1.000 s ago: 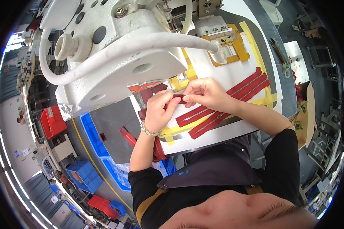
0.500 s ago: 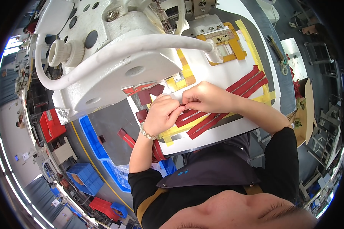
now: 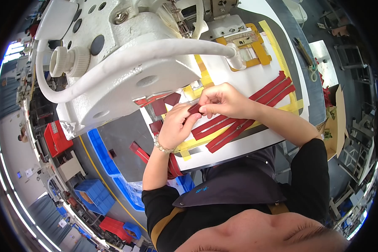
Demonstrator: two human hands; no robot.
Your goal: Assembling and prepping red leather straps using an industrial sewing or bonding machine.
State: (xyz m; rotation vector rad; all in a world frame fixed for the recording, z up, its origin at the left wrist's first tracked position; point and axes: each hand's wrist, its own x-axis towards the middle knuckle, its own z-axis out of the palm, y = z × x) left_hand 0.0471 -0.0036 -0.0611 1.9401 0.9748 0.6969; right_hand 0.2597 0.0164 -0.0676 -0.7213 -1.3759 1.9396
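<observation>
Between my two hands is a small dark red fabric piece (image 3: 194, 108), pinched at the fingertips above the white work surface (image 3: 239, 148). My left hand (image 3: 177, 122), with a beaded bracelet at the wrist, closes on its left side. From the right, my right hand (image 3: 227, 101) pinches the same piece between thumb and fingers. Red zippers (image 3: 232, 135) with metal teeth lie slanting under and beside my right forearm. More dark red patches (image 3: 172, 99) rest just beyond my left hand, close to the machine.
A big white sewing machine (image 3: 126, 90) with a thick white hose (image 3: 138, 51) overhangs the far left. A yellow clamp frame (image 3: 262, 53) sits farther back. Another red zipper strip (image 3: 139, 151) lies left of my wrist. Blue bins (image 3: 101, 151) stand below left; a cardboard box (image 3: 335, 126) is at right.
My right fingers have opened up slightly and lifted a little, so more of the dark red piece shows between my hands. The left hand has barely moved.
</observation>
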